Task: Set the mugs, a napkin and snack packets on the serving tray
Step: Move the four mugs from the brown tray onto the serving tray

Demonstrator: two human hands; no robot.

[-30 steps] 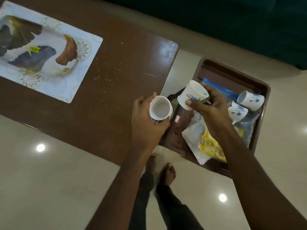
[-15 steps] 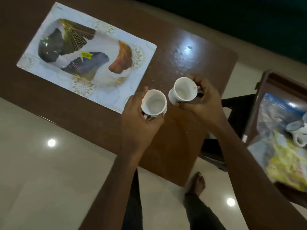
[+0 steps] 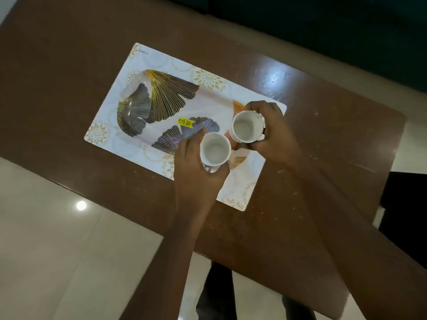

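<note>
Head view: left hand [image 3: 196,172] wrapped round one white mug [image 3: 215,149], right hand [image 3: 275,132] clasping 2nd mug [image 3: 247,127], both upright, side by side over serving tray [image 3: 159,70] on desk [image 3: 69,54], prob. for setting down together; whether touching tray, can't tell.

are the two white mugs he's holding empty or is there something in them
Empty. Both the left hand's mug and the right hand's mug are mouth-up over the serving tray, showing bare white insides with no liquid.

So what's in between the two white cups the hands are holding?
Nothing. In the head view, the white mug in the left hand and the white mug in the right hand sit rim by rim, with only the patterned white serving tray showing beneath.
</note>
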